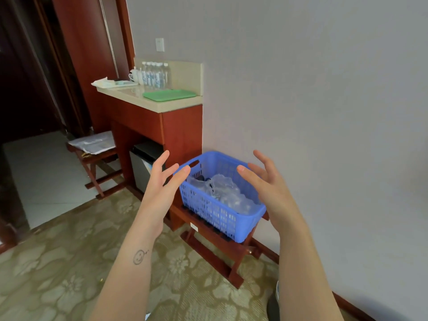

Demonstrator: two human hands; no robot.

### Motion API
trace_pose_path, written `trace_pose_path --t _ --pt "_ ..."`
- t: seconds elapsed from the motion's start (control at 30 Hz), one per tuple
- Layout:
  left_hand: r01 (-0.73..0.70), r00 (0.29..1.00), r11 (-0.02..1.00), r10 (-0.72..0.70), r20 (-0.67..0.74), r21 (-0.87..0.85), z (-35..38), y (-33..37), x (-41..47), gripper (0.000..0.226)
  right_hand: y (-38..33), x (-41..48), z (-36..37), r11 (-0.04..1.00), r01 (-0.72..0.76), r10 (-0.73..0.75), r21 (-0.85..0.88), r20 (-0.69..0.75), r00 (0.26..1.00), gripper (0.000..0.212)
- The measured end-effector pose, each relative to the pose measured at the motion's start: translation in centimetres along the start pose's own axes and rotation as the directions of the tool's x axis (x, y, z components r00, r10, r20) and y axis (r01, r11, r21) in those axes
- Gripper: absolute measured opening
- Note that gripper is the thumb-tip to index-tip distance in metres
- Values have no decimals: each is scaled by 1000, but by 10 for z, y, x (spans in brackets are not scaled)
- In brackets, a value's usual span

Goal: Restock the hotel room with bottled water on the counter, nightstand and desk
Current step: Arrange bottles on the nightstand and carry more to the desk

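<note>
Beige counter (172,104) with water bottles (154,76), green tray (170,95); floral carpet (69,262) below

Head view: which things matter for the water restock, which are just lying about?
Job: blue basket with clear plastic packs inside, probably water; bottles standing on the counter; left hand and right hand, both open, holding nothing.
Lying about: green tray, white cups, papers on the folding stool, mini fridge, wall socket.

I read this as a hotel guest room: stone-topped counter (166,105) with lined-up water bottles (154,76) and white cups (134,76), mini fridge (141,174) beneath, folding luggage rack (208,254), floral carpet (69,262).
</note>
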State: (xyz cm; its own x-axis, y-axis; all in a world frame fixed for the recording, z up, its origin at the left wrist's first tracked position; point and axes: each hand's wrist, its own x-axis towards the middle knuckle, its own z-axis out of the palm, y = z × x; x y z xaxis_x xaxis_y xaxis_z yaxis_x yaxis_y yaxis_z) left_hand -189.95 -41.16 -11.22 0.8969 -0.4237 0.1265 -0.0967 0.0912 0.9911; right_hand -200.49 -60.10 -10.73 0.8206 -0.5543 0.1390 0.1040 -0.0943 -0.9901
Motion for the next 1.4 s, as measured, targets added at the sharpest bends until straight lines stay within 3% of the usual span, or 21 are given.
trace_pose_path --t 0.27,0.6,1.1,1.3,1.4 --pt "-8 1000 1000 7 -24 -25 45 -20 90 89 23 110 -23 999 23 -22 -34 44 999 79" --pt "33 997 999 -33 -64 -2 49 -46 175 91 56 206 -15 998 -10 15 -55 85 996 82" --pt "45 995 999 -44 94 -5 3 -77 370 92 79 357 58 999 -40 40 0 -46 998 68" --pt "73 987 997 -72 142 -6 -24 -93 429 95 95 395 97 996 -88 88 3 -84 993 81" --pt "103 980 995 -100 173 -6 -27 -103 446 93 105 407 101 993 -121 122 10 -116 986 71"
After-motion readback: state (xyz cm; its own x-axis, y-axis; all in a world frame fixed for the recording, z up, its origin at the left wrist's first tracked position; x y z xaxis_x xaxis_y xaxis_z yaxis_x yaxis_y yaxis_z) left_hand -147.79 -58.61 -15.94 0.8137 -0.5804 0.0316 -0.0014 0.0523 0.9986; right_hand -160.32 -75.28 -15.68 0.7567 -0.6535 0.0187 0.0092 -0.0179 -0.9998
